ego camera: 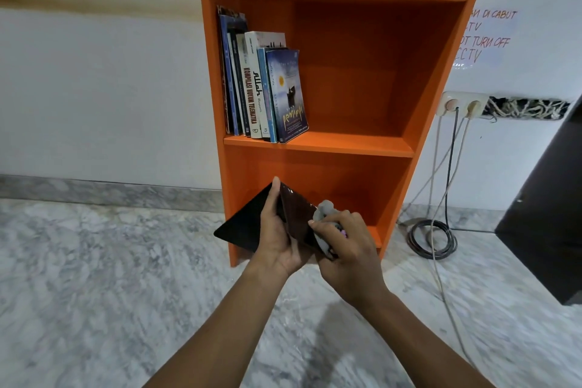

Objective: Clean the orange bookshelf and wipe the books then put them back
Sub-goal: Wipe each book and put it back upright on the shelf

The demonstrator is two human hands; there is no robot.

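Observation:
The orange bookshelf point(371, 66) stands against the white wall. Several books point(261, 85) stand upright at the left end of its middle shelf, leaning slightly. In front of the bottom compartment my left hand point(277, 239) grips a thin dark book point(245, 224) with a glossy brown cover, thumb up along its edge. My right hand point(346, 246) holds a grey cloth point(324, 211) bunched in its fingers and presses it against the book's right side.
A wall socket point(461, 104) with plugged cables sits right of the shelf, and a coiled cable point(431, 239) lies on the marble floor point(110, 277). A dark piece of furniture point(548, 214) stands at the far right. A handwritten notice point(485, 38) hangs on the wall.

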